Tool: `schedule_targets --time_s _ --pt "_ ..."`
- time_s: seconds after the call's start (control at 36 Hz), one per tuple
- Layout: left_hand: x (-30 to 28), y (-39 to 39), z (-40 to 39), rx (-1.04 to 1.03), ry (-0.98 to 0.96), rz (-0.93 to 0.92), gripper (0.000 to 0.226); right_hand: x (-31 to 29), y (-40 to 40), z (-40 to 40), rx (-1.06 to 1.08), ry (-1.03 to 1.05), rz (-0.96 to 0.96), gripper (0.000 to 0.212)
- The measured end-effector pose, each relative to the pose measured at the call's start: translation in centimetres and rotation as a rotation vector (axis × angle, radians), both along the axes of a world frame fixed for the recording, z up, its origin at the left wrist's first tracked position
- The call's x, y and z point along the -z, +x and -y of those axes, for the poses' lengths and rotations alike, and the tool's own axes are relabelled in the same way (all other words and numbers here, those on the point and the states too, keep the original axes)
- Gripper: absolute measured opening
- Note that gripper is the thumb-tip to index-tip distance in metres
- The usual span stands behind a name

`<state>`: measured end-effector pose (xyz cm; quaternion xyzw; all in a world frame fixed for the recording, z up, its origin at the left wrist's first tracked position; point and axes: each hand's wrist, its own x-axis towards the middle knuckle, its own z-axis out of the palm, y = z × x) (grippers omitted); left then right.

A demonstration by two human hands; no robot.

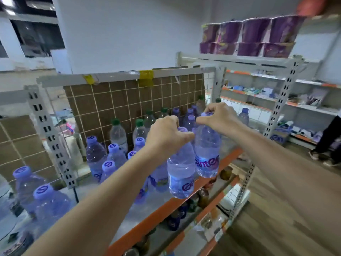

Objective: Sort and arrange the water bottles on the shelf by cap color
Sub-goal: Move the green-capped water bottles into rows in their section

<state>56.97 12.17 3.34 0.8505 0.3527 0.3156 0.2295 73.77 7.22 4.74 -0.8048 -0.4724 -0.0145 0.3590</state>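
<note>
You're carrying two purple-capped bottles, left hand pinching one bottle, right hand pinching the other, probably heading for the purple group on the shelf.

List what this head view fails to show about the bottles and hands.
- Left hand covers its bottle neck.
- Right hand hides its bottle cap's edge.
- Rear green-capped bottles: labels hidden behind front bottles.
- Lower shelf items: blurred, dark.
</note>
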Motion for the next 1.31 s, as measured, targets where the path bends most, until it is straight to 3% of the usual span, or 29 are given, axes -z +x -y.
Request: schedule_targets --time_s 0.36,0.64,0.75,0.92,1.14,1.31 --pt "2.7 12.3 -2.2 0.049 -0.066 -0.121 0.032 3.2 13.1 -1.9 0.059 -0.107 -0.055 0.027" --pt "4.6 21.2 -2.9 -0.128 -0.229 -0.201 0.036 3.6 23.1 -4.1 -0.108 -0.253 -0.016 0.034" --pt "5.5 23.7 -3.5 -0.228 -0.264 -0.263 0.034 4.0 26.5 -5.2 -0.186 -0.299 0.016 0.027" --pt "6.3 26.1 -4.3 -0.356 -0.209 -0.459 0.031 4.8 29.8 -6.6 -0.263 -0.401 0.093 0.026" --pt "6.7 27.9 -6.1 -0.416 -0.249 -0.472 0.019 5.9 31.9 -8.7 -0.348 -0.47 0.099 0.029" --pt "6.4 28.4 -7.3 -0.395 -0.269 -0.574 0.023 6.9 32.7 -10.2 -0.36 -0.517 0.101 0.028"
